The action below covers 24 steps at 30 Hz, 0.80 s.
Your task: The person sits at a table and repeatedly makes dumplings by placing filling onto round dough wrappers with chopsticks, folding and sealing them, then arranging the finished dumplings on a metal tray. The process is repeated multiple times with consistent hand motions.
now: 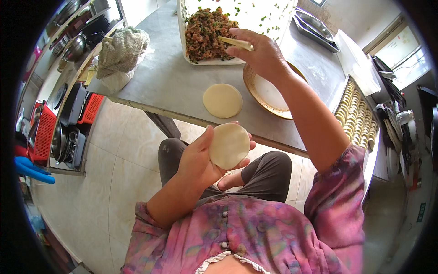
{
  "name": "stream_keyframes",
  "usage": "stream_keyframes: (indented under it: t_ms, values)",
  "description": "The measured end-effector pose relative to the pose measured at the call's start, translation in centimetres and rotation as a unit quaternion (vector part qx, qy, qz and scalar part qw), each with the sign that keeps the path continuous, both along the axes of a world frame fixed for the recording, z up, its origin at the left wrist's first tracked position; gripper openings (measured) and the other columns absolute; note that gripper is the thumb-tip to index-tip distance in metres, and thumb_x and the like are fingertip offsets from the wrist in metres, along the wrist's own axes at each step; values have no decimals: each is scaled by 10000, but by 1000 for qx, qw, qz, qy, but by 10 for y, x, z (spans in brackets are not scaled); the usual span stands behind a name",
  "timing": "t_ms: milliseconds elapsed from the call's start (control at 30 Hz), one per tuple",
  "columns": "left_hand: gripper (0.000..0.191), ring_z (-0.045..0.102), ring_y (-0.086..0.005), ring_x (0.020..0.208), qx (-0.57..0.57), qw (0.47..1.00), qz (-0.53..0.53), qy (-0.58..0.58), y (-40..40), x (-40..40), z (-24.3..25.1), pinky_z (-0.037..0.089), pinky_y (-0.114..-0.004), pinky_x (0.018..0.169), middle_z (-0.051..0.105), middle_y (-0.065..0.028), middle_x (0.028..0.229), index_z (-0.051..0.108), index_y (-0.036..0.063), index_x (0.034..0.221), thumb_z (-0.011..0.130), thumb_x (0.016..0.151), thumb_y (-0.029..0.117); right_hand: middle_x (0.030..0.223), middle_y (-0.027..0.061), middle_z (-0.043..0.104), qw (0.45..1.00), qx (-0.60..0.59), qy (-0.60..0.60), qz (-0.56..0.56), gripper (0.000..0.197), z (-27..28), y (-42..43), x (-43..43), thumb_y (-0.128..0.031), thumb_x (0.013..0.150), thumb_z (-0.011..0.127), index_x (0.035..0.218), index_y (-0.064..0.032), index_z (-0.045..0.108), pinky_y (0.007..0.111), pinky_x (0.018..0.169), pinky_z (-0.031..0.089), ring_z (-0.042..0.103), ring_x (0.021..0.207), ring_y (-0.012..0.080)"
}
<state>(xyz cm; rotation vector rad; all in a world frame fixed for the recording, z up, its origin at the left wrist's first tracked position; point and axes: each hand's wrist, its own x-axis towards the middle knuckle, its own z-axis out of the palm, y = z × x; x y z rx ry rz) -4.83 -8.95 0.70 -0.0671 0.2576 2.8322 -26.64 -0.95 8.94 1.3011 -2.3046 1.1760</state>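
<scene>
On the palm of my left hand (195, 158) lies a round, flat dough wrapper (229, 146), with the fingertips showing past its right edge. My right hand (261, 51) reaches over the table and grips a light-coloured stick-like utensil (236, 43). Its tip meets the minced filling (208, 36), which is flecked with green and heaped in the left part of a white plastic tub (255, 20). A second dough wrapper (222, 100) rests on the grey tabletop. Beneath my right forearm stands a brown-rimmed bowl (251, 85) with a white inside, partly covered by the arm.
Rows of folded dumplings (356, 111) fill a tray at the right. Behind it are metal trays (314, 29) and a white container (359, 65). A crumpled towel (124, 51) sits on the table's left end. Shelves with red baskets (44, 133) and pans line the left.
</scene>
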Motion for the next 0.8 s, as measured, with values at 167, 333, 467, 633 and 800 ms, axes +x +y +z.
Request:
stream_keyframes:
  t_ms: [167, 333, 467, 633, 800]
  values:
    - [530, 470, -392, 1162, -7, 999, 30, -10, -13, 6, -3, 449, -525, 884, 492, -199, 1224, 393, 27, 1289, 332, 953, 433, 826, 80, 681, 998, -63, -13, -16, 216, 7, -10, -12, -229, 806, 655, 936, -58, 681, 283, 668, 497, 628, 716, 145]
    - [526, 476, -391, 1154, -7, 999, 33, -14, -13, 7, -6, 444, -529, 889, 495, -195, 1222, 405, 24, 1281, 338, 953, 429, 835, 97, 670, 975, -181, -123, 30, 201, 32, 6, -13, -130, 847, 581, 951, 28, 648, 220, 668, 502, 650, 742, 136]
    - [526, 483, -390, 1145, -1, 999, 33, -22, -13, 6, -10, 438, -530, 894, 502, -193, 1214, 413, 19, 1273, 338, 953, 430, 973, 184, 624, 954, -252, -146, 76, 197, 42, 4, -17, -48, 863, 525, 983, 97, 585, 322, 831, 534, 655, 864, 299]
    - [527, 492, -387, 1136, -6, 1000, 22, -21, -11, 1, -10, 439, -523, 891, 513, -190, 1204, 429, 16, 1261, 343, 951, 434, 715, 98, 532, 881, -4, 461, -106, 64, 11, 5, -82, -21, 730, 571, 698, -72, 546, 395, 712, 406, 504, 728, 232]
    - [528, 505, -384, 1119, -12, 999, 40, -34, -17, 4, -12, 441, -517, 891, 518, -186, 1198, 435, 16, 1256, 343, 951, 438, 688, 111, 564, 955, -99, 268, -82, 53, -6, -34, -81, -71, 738, 575, 688, -76, 590, 356, 612, 430, 529, 655, 258]
